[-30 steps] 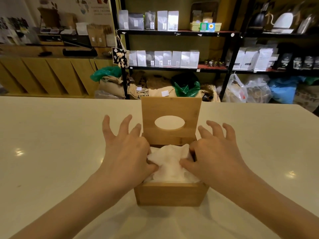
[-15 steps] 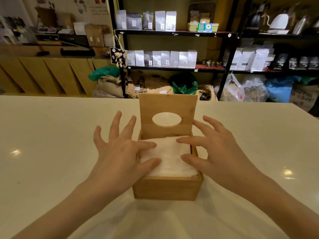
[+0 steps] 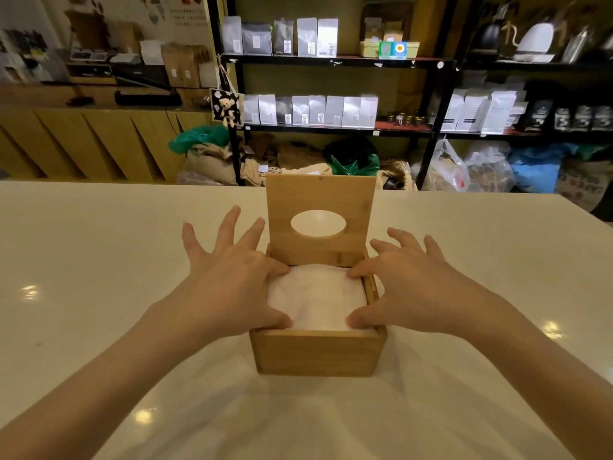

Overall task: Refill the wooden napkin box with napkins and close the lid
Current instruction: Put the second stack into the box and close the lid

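Note:
A wooden napkin box [image 3: 316, 353] stands on the white table, straight in front of me. Its hinged lid [image 3: 321, 194], with an oval hole, stands upright at the back. A stack of white napkins [image 3: 316, 297] fills the box, lying flat up to the rim. My left hand [image 3: 229, 287] is spread over the box's left side, thumb and forefinger pressing on the napkins' left edge. My right hand [image 3: 418, 290] mirrors it on the right side, with thumb and forefinger on the napkins' right edge. Neither hand grips anything.
The white table [image 3: 99, 260] stretches wide to both sides and ends behind the box. Beyond it stand black shelves [image 3: 331, 59] with pouches, sacks and bags on the floor, and a wooden counter [image 3: 83, 141] at the back left.
The crumpled napkins have been pressed down flat into the box. Both hands have spread apart from the middle to the stack's left and right edges.

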{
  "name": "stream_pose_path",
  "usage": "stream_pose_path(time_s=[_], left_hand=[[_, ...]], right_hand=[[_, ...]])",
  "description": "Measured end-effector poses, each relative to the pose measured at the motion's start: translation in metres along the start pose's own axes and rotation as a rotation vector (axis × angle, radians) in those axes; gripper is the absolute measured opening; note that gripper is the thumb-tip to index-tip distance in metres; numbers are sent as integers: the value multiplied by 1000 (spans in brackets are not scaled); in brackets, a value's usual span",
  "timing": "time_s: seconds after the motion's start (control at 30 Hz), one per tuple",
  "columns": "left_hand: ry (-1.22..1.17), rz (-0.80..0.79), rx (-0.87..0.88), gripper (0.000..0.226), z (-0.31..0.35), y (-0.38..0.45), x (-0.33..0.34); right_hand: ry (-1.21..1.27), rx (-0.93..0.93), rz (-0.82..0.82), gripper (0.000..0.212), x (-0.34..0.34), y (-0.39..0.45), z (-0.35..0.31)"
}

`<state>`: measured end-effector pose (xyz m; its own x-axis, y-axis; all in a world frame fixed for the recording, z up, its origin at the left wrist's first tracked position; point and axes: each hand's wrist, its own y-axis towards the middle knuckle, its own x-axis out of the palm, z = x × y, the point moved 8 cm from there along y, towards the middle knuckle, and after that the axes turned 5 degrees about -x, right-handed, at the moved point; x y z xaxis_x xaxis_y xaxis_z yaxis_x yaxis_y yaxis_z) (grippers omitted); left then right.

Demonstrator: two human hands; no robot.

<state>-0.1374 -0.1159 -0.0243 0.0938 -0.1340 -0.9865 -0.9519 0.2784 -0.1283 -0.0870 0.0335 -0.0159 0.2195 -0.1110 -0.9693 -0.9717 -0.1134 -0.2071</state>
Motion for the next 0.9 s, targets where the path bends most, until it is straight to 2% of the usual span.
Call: stream_pose_path(time_s=[0.17,0.27,0.47,0.57,0.7,0.9], left_hand=[[42,-79,25,71,5,7,4],[-21,-119,32,69,2,9,3],[-418,-15,77,52,10,0,-10],[-488,33,80,46,13,-1,-6],[-489,-16,54,45,14,3,8],[-345,22,32,48,20,5,15]], right_hand=[[-20,16,-49,56,1,6,-1],[7,11,-44,54,-1,10,1],[450,-81,150,44,-10,12,1],[515,-65,232,38,0,11,-2],[374,-25,252,39,10,13,-4],[163,-15,228,43,12,16,-6]])
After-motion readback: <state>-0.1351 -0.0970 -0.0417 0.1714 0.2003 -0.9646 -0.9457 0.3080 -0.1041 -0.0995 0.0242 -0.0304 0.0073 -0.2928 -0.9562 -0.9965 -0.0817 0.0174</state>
